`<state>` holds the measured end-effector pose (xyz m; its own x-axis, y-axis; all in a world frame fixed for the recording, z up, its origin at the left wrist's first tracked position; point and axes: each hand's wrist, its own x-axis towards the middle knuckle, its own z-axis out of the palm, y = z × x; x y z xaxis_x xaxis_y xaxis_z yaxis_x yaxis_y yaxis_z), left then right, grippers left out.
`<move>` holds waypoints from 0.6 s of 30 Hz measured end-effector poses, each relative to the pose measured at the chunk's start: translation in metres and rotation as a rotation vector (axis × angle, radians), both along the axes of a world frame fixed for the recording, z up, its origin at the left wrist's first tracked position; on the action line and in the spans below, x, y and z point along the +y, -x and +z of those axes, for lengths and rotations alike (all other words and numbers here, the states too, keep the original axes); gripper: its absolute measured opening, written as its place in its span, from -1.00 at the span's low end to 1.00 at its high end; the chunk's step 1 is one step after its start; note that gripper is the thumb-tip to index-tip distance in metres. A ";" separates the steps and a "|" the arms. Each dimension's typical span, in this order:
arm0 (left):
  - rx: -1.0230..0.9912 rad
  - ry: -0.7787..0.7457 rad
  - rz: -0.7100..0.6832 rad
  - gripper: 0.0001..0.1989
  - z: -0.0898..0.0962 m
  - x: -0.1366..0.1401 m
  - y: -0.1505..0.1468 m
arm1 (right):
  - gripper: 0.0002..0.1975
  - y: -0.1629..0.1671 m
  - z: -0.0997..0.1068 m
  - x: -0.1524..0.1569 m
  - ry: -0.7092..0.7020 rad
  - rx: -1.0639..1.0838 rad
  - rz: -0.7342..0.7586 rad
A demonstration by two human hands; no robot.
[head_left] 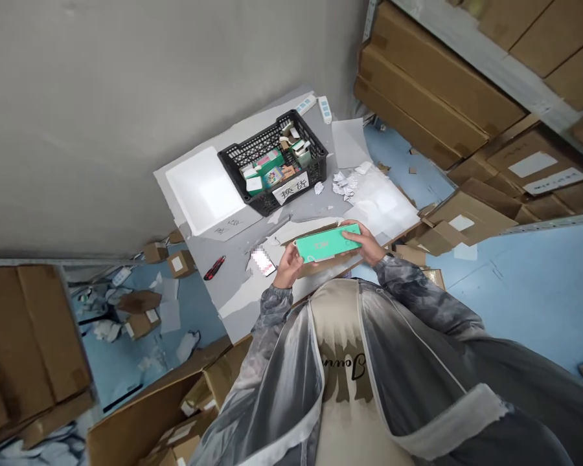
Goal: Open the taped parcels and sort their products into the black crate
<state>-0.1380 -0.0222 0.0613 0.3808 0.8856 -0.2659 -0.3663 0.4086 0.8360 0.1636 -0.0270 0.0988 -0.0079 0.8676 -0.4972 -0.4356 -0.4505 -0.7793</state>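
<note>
A long, flat green box [326,243] is held out over the near edge of the table, close to my body. Its left end is in the grip of my left hand [288,264], and my right hand [364,243] has hold of the right end with the thumb on top. Pale print shows on the upper face; the underside is hidden. Beside my left hand a phone [263,261] with a blurred screen lies on the table. A red and black utility knife [214,268] rests farther left.
On the table [199,249] stand a white bin [201,188] and a black plastic crate [271,202] of small boxes. Crumpled paper [342,186] lies right of the crate, with power strips [324,110] behind. Shelves of cartons [432,97] flank the right; an open carton [146,414] stands at lower left.
</note>
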 end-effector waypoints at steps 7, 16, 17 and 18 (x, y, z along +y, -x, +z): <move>0.007 -0.155 0.016 -0.01 -0.006 -0.018 0.027 | -0.35 0.016 0.011 0.005 0.025 0.018 0.065; 0.189 -0.340 0.087 0.01 -0.006 -0.032 0.065 | -0.37 0.054 0.016 -0.001 0.035 -0.062 0.182; 0.212 -0.351 0.101 0.01 -0.006 -0.033 0.067 | -0.38 0.057 0.017 0.000 0.025 -0.069 0.199; 0.210 -0.354 0.119 0.02 -0.006 -0.034 0.069 | -0.38 0.059 0.018 0.001 0.019 -0.068 0.214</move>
